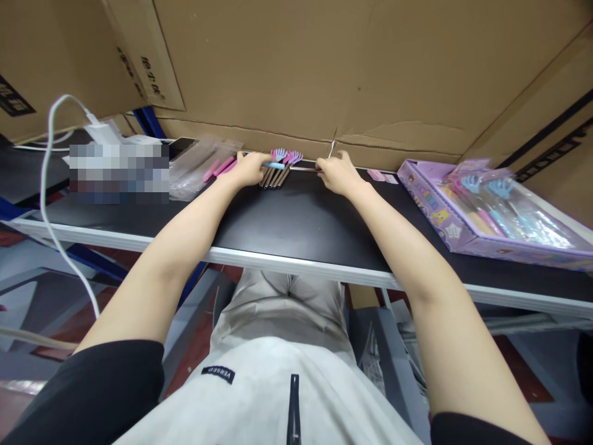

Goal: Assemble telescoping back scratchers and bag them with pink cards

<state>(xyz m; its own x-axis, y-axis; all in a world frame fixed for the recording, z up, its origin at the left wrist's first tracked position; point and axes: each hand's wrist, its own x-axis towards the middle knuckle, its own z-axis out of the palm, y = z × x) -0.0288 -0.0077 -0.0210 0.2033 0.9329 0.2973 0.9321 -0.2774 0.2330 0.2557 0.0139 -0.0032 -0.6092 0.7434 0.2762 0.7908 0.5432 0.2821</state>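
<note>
Several back scratchers (275, 177) lie side by side on the black table, their dark metal rods toward me and their blue, pink and purple claw heads at the back. Over them, my left hand (250, 169) is closed on a light blue handle grip (276, 165). To the right, my right hand (338, 172) pinches a thin dark rod (304, 169) that points left toward the blue grip. Whether rod and grip are joined I cannot tell. Pink handle grips (225, 167) lie just left of my left hand, partly by a clear plastic bag.
At the right stands a purple display box (428, 207) with bagged back scratchers. Small pink cards (382, 177) lie beside it. Clear plastic bags (185, 179), a white charger (102, 131) and its cable are at the left. Cardboard (296, 74) walls the back of the table (296, 225).
</note>
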